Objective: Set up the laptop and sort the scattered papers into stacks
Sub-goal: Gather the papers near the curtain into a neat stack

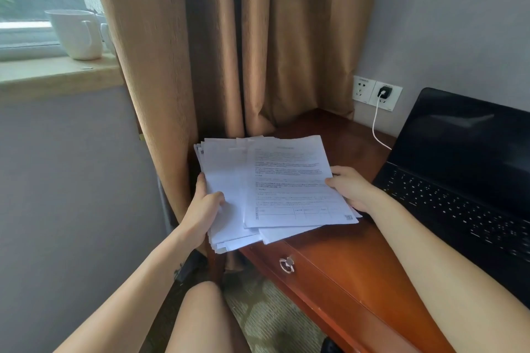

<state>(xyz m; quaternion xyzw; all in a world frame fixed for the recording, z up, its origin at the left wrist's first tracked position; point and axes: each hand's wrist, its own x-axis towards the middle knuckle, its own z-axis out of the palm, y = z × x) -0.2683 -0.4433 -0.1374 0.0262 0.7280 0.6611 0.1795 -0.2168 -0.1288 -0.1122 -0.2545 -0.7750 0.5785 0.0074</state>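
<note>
White printed paper sheets lie over a glossy, reddish varnished wood tabletop with a shiny metal drawer pull; beside them, a matt black laptop, coarse tan cloth curtains and a glazed white mug.

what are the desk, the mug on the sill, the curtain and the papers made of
Desk: apparently wood, or veneer, with glossy reddish-brown varnish; sheen and worn edges show. Mug: likely white glazed ceramic, judging by its smooth thick wall. Curtain: matte tan woven fabric hanging in soft folds. Papers: thin white printed sheets.
</note>
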